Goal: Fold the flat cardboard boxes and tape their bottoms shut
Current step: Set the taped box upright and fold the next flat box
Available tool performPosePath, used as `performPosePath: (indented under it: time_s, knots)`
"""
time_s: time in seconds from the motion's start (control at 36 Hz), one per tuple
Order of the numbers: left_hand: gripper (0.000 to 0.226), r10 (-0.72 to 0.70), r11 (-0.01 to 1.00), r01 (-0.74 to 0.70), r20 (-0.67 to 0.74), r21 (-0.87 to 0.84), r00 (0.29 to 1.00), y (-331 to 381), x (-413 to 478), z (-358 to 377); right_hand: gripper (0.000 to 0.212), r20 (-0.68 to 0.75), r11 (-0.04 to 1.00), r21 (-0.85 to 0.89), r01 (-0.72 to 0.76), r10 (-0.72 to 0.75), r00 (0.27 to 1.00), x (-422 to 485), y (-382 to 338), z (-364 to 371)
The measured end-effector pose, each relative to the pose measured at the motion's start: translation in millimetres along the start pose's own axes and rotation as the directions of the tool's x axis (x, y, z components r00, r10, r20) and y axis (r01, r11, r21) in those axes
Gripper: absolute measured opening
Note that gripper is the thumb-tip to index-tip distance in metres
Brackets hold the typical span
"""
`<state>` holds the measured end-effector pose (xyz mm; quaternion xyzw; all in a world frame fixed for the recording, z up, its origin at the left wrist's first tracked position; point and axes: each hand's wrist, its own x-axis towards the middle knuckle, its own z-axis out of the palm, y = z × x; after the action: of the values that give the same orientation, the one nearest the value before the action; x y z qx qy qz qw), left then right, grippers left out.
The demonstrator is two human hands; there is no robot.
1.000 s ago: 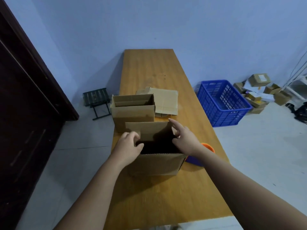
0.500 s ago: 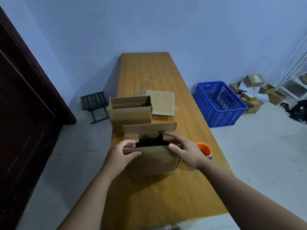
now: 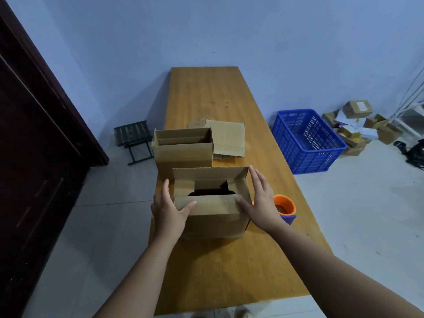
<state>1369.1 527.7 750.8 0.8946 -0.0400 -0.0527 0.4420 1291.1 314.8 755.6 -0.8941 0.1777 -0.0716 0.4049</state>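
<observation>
Both the left hand point(image 3: 169, 211) and right hand point(image 3: 260, 203), fingers straight, are pressing the cardboard box point(image 3: 214, 218) on the bench point(image 3: 206, 92), thumbs on its flap.

Dim, bluish, even light with soft shadows; sharp centre, wide-angle bending at the edges (door side darkest).

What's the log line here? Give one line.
left hand: on box | right hand: on box | near flap: down | tape roll: beside box
</observation>
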Motion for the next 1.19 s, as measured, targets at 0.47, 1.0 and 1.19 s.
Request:
performPosePath:
  time_s: [0.47,1.0,1.19]
  knots:
    - [0.059,-0.052,0.996,0.070,0.258,-0.060,0.965,4,11,-1,0.029,0.254,0.932,0.314,-0.184,0.104,0.962,4,-3,-6]
    - [0.074,-0.427,0.744,0.631,0.571,-0.218,0.701,15,37,-19,0.017,0.158,0.892,0.313,-0.328,0.291,0.943,5,-9,-3]
    - [0.070,-0.291,0.658,0.682,0.728,-0.318,0.621,10,37,-30,0.050,0.032,0.813,0.250,-0.526,0.536,0.844,17,-20,13]
